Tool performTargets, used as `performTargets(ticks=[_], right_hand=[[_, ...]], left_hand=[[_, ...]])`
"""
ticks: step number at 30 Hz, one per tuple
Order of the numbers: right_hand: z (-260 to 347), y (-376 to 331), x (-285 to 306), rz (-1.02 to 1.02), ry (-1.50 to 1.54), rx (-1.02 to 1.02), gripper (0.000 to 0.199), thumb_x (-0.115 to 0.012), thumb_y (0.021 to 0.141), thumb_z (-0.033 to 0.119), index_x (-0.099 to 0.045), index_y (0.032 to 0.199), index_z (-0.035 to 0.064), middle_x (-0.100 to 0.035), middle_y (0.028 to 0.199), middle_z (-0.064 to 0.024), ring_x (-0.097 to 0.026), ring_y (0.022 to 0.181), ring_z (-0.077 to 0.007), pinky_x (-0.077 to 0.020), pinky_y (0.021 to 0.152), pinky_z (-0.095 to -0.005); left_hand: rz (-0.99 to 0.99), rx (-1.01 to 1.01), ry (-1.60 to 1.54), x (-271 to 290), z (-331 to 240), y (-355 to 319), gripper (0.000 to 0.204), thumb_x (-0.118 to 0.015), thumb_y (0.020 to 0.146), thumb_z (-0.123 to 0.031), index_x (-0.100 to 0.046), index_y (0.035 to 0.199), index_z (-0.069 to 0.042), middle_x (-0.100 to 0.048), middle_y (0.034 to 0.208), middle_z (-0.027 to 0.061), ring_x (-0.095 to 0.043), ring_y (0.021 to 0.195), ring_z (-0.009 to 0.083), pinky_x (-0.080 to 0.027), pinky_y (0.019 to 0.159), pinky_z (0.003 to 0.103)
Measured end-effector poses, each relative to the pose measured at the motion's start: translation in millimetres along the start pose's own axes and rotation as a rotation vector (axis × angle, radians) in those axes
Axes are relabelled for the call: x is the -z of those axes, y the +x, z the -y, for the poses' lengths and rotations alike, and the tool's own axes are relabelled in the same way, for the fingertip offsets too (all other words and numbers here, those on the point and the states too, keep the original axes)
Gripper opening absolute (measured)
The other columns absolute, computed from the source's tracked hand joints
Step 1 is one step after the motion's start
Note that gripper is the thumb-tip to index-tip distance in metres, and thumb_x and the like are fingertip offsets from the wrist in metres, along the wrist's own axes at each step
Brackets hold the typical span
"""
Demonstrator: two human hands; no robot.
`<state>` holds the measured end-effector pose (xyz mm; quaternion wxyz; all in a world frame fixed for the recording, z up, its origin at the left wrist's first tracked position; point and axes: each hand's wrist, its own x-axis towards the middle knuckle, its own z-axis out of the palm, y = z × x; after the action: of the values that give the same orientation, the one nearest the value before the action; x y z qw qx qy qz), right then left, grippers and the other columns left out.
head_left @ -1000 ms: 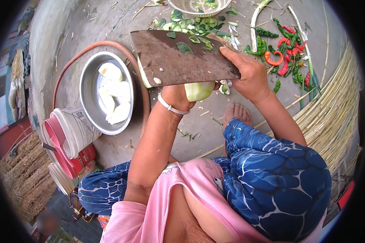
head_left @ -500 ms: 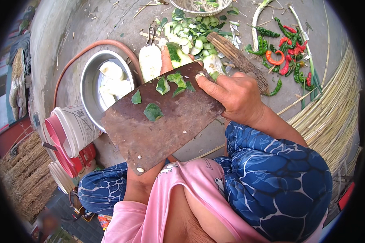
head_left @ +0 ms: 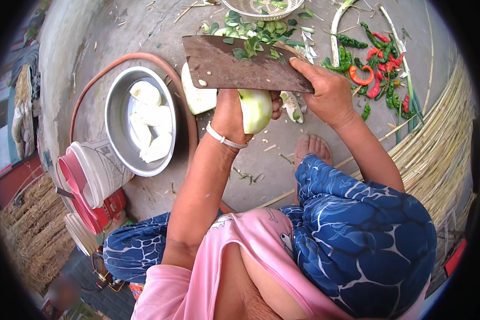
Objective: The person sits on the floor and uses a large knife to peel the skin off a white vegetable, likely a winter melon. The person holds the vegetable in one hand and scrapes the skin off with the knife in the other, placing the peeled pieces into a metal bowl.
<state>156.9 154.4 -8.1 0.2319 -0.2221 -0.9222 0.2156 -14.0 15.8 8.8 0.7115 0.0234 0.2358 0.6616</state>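
Note:
My left hand [head_left: 230,113] grips a pale green peeled gourd piece [head_left: 256,109], held upright above the concrete floor. My right hand [head_left: 328,92] holds a broad rusty cleaver [head_left: 234,66] by its handle, the blade lying flat across the top of the gourd piece with bits of green peel stuck to it. Another cut white gourd piece [head_left: 196,96] lies on the floor just left of my left hand. A white bangle sits on my left wrist.
A steel bowl [head_left: 116,124] with several peeled white pieces stands left. White and red buckets [head_left: 93,178] lie beside it. Green peelings [head_left: 256,26], a woven basket [head_left: 261,6], red and green chillies [head_left: 376,64] lie ahead. Dry reed stalks [head_left: 437,138] lie right. My bare foot [head_left: 312,149] rests below.
The cleaver has swung back up from near my lap to lie across the gourd piece. My left hand has lifted the gourd piece up under the blade again.

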Motion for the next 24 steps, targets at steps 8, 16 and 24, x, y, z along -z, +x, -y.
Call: performTargets(ticks=[8,16,24], right_hand=[[50.9,-4.8,22.8,0.0,0.028,0.254,0.055,-0.071,0.064,0.012,-0.068,0.119,0.0223,-0.051,0.067,-0.001,-0.056,0.053,-0.0218,-0.0448,0.05,-0.0359],[68.9,-6.4,27.5,0.029,-0.022,0.352,0.042,-0.066,0.073,0.016,-0.07,0.114,0.0209,-0.05,0.066,-0.0004,-0.051,0.05,-0.0194,-0.0418,0.049,-0.0342],[44.0,-3.4,9.2,0.007,0.016,0.23,0.062,-0.072,0.063,0.006,-0.066,0.124,0.0179,-0.051,0.069,-0.004,-0.054,0.057,-0.0261,-0.0434,0.054,-0.0376]], left_hand=[[-0.296,-0.285,0.093,28.7,-1.5,-44.5,0.051,-0.045,0.101,-0.045,-0.046,0.137,-0.011,-0.06,0.13,0.0107,-0.057,0.119,0.0266,-0.046,0.104,0.041],[-0.371,-0.315,0.151,43.9,-2.8,-76.5,0.051,-0.044,0.101,-0.046,-0.044,0.139,-0.012,-0.057,0.134,0.0097,-0.054,0.122,0.0245,-0.045,0.106,0.039],[-0.282,-0.31,0.195,32.5,-3.4,-30.1,0.052,-0.043,0.102,-0.047,-0.042,0.141,-0.013,-0.054,0.138,0.0087,-0.052,0.125,0.0224,-0.043,0.107,0.038]])
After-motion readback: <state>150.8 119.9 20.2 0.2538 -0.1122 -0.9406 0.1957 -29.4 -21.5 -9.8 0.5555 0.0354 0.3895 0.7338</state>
